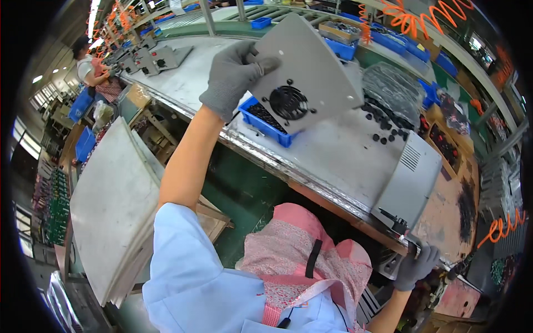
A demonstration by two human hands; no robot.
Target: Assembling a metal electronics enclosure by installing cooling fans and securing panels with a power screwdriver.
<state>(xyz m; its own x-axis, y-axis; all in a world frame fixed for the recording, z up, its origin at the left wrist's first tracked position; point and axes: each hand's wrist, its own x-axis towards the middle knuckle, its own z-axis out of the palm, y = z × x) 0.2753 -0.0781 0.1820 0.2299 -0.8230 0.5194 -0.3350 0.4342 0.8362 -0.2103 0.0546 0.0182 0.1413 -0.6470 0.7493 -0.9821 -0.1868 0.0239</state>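
My left hand [233,77], in a grey knit glove, is raised over the bench and pinches the left edge of a grey sheet-metal panel [313,64]. The panel is tilted, and a round black fan grille [288,102] is set in its lower part. Under it, partly hidden, sits a blue bin [267,126] of small black parts. At the bench's front edge on the right, my gloved right hand [415,267] has its fingers curled; what they hold is hard to make out. Just beyond it lies a grey vented metal housing [409,180] with a black fitting at its near end.
Loose black knobs [383,125] lie beside a clear plastic bag [391,89]. A box of black and red parts [444,145] is to the right. White sheets [114,211] are stacked at left. A co-worker [97,75] stands far left by similar panels. Orange coiled hoses [416,16] hang above.
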